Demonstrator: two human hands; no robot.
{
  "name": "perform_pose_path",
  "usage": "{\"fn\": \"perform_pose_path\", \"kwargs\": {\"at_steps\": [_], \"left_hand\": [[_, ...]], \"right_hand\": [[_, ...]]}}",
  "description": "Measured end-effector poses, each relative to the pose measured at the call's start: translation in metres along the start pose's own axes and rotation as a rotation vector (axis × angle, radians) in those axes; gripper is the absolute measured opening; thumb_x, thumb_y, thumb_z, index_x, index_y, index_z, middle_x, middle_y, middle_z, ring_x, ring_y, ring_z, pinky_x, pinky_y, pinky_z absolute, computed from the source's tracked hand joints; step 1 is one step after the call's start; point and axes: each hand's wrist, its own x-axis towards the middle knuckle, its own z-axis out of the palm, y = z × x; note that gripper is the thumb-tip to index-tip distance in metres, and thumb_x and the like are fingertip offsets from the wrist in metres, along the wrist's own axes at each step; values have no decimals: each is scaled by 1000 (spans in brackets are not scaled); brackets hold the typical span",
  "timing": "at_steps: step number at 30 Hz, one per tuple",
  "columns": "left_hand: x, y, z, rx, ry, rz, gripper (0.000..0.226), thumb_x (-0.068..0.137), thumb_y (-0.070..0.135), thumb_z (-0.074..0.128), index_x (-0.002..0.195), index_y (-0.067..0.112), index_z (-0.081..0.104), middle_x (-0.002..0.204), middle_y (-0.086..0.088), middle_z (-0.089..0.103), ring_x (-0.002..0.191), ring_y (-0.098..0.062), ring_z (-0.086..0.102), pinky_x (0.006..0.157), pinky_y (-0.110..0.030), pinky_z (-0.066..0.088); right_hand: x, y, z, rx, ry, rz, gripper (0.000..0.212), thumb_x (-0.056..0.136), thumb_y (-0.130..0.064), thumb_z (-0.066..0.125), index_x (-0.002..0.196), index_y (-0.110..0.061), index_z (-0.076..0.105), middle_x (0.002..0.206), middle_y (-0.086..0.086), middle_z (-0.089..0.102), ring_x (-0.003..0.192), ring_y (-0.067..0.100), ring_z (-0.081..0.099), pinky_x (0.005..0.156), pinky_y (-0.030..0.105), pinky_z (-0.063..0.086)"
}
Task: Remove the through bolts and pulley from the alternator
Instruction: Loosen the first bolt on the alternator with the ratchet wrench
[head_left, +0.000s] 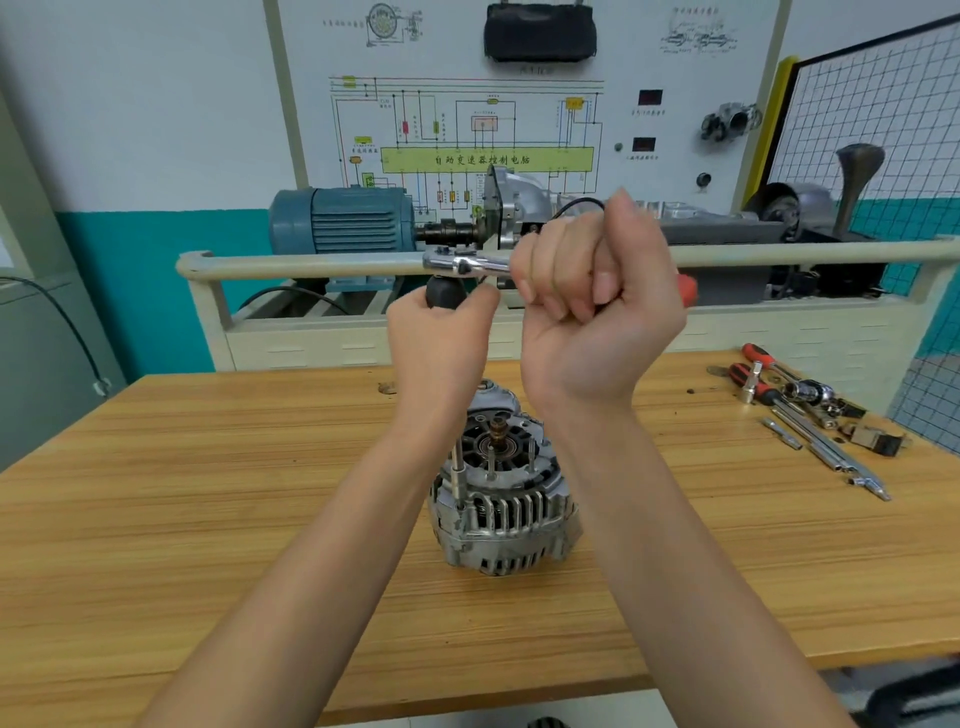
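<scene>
A silver alternator (504, 512) stands on the wooden table (208, 493), shaft end up, with thin through bolts (457, 475) sticking up from its housing. Both hands are raised well above it. My right hand (587, 291) grips the red-ended handle of a chrome ratchet wrench (465, 262), held level. My left hand (441, 332) pinches a black socket (441, 291) under the ratchet's head. The pulley end of the alternator faces down and is hidden.
Screwdrivers, sockets and extension bars (810, 415) lie at the table's right end. Behind the table stands a training rig with a blue motor (343, 221), a beige rail (311, 265) and a wiring diagram board. A wire mesh panel (883, 114) is at the right.
</scene>
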Motion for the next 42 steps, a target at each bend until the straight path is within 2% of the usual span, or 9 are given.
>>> {"fn": "perform_pose_path", "kwargs": {"at_steps": [4, 10, 12, 21, 24, 27, 34, 38, 42], "left_hand": [[-1, 0, -6, -27, -99, -25, 41, 80, 0, 59, 56, 20, 32, 46, 2, 27, 41, -12, 20, 42, -21, 17], [12, 8, -33, -231, -764, -206, 33, 74, 14, 61, 48, 18, 43, 37, 6, 31, 29, -7, 25, 34, -16, 20], [13, 9, -33, -272, -832, -252, 36, 76, 13, 60, 46, 18, 41, 34, 7, 29, 26, -5, 23, 33, -15, 16], [-2, 3, -1, 5, -17, -30, 45, 83, 4, 61, 54, 20, 30, 49, 0, 26, 43, -14, 20, 43, -21, 18], [-4, 3, 0, 57, -31, 26, 43, 80, 1, 62, 55, 18, 31, 54, -2, 27, 52, -16, 22, 46, -25, 19], [-3, 6, -11, 5, -217, -26, 40, 80, -4, 59, 56, 16, 35, 43, 5, 31, 38, -10, 24, 38, -17, 22], [10, 11, -37, -218, -750, -220, 39, 80, 12, 60, 46, 19, 41, 36, 8, 29, 29, -5, 23, 34, -16, 18], [6, 10, -24, -103, -538, -181, 46, 87, 6, 55, 51, 18, 31, 38, 8, 25, 30, -7, 18, 35, -15, 16], [1, 6, -6, 1, -127, -94, 42, 84, 2, 57, 56, 18, 31, 44, 4, 26, 36, -11, 19, 39, -17, 18]], "right_hand": [[-1, 1, 2, -47, -23, -46, 47, 84, -2, 39, 42, -18, 25, 35, -4, 28, 33, 9, 23, 44, 28, 16], [26, -6, -18, 360, 185, 371, 49, 83, -14, 42, 35, -15, 34, 31, -3, 24, 31, 10, 17, 41, 19, 22], [28, -5, -24, 465, 243, 395, 50, 84, -15, 41, 35, -15, 33, 31, -3, 23, 32, 11, 14, 41, 19, 20], [-1, 1, 4, -44, 18, -30, 49, 87, 0, 39, 41, -17, 34, 36, -4, 28, 34, 10, 23, 45, 26, 20], [-17, 6, 14, -245, -15, -214, 44, 83, 5, 41, 48, -21, 37, 41, -6, 33, 38, 8, 27, 49, 25, 22], [-14, 5, 16, -226, -17, -201, 43, 83, 4, 41, 49, -22, 41, 40, -7, 32, 37, 7, 26, 49, 24, 21], [18, -8, -8, 258, 200, 311, 53, 87, -12, 40, 34, -17, 33, 32, -5, 23, 30, 9, 20, 40, 19, 22], [22, -7, -16, 369, 303, 312, 58, 93, -13, 36, 36, -17, 32, 33, -4, 22, 29, 10, 20, 39, 19, 21], [10, -4, -7, 123, 171, 144, 58, 94, -7, 34, 37, -18, 33, 34, -4, 24, 33, 10, 21, 42, 24, 23]]}}
